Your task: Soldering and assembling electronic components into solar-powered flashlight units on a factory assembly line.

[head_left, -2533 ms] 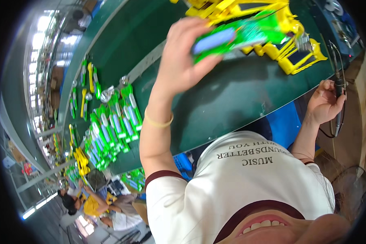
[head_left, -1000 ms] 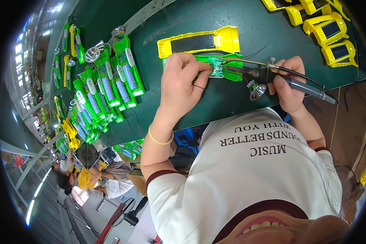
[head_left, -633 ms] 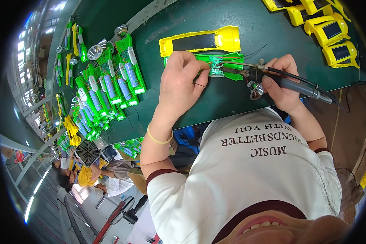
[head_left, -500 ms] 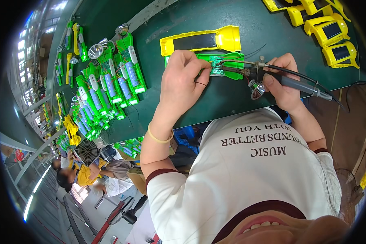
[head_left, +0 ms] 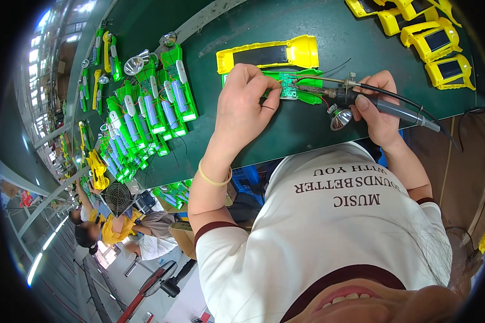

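Note:
My right hand (head_left: 380,110) is closed round the grey handle of a soldering iron (head_left: 407,112) with a thin metal feed tube fixed alongside. Its tip reaches a small green circuit board (head_left: 289,87) inside a green flashlight housing (head_left: 311,98). At the board's left side, my left hand (head_left: 245,102) pinches a thin wire, whose dark end pokes out below the fingers; the hand hides much of the housing. A shiny lamp reflector (head_left: 340,118) hangs by a wire below the iron. Just beyond lies a yellow flashlight shell (head_left: 303,51) with a dark panel.
Green flashlight housings (head_left: 145,107) with blue cells and reflectors crowd the table's left. Several yellow shells (head_left: 448,71) lie at the far right. A black cable (head_left: 455,141) trails off the right edge. A round fan grille (head_left: 117,198) and people in the background are at lower left.
The view has shifted slightly, so the piled housings appear a little further right. Both hands keep their holds at the circuit board, with the iron's tip still there.

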### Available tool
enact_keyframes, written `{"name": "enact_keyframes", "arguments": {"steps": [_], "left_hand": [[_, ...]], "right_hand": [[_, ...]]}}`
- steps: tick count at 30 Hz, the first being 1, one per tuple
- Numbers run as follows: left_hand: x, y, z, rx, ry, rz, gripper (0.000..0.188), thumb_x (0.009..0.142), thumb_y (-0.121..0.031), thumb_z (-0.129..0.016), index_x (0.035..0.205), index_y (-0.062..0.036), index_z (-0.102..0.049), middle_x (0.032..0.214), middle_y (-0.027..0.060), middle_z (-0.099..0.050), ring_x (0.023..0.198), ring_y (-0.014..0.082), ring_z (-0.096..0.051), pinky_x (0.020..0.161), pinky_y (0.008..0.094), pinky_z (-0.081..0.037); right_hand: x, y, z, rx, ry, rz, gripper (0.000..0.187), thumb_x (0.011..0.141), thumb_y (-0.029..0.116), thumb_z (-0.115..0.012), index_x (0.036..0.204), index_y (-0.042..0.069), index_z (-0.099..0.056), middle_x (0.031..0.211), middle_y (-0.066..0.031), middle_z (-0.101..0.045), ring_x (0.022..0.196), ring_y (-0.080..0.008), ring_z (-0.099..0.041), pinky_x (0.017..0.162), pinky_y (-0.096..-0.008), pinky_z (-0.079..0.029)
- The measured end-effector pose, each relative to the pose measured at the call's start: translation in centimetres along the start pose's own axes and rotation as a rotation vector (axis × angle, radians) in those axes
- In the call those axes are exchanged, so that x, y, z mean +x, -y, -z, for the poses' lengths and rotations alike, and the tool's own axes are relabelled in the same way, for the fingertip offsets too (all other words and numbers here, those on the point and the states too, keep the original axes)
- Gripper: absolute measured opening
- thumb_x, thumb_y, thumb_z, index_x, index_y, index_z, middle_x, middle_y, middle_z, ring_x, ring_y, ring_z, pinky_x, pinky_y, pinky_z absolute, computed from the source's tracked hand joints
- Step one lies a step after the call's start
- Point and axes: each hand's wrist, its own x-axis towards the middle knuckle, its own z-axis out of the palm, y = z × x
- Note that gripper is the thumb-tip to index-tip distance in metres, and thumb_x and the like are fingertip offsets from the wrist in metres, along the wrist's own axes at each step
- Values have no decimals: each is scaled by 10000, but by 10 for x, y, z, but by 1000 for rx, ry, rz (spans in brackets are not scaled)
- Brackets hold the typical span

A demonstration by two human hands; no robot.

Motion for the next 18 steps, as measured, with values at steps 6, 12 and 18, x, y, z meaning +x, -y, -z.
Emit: {"name": "enact_keyframes", "arguments": {"steps": [6, 12, 18], "left_hand": [[-1, 1, -1, -15, -4, 7, 119, 647, -33, -668, 748, -37, -604, 778, 66, -481, 723, 192, -482, 580, 280, -414], [1, -3, -1, -32, 2, 40, 105, 649, -27, -651, 731, -41, -587, 767, 74, -476, 711, 216, -495, 584, 312, -426], [1, -3, -1, -30, 5, 41, 104, 652, -35, -653, 729, -42, -584, 767, 73, -474, 706, 213, -491, 581, 309, -421]], "right_hand": [[1, -3, 0, -109, 14, 48, 212, 795, 60, -598, 865, 45, -398, 721, -12, -486, 597, -31, -419, 513, -186, -347], [2, -6, 0, -183, 45, -15, 230, 791, 95, -619, 871, 43, -409, 685, 8, -479, 618, -29, -411, 523, -185, -344], [1, -1, 1, -55, -31, -5, 230, 796, 111, -614, 864, 49, -402, 716, -14, -493, 609, -34, -430, 517, -185, -361]]}}
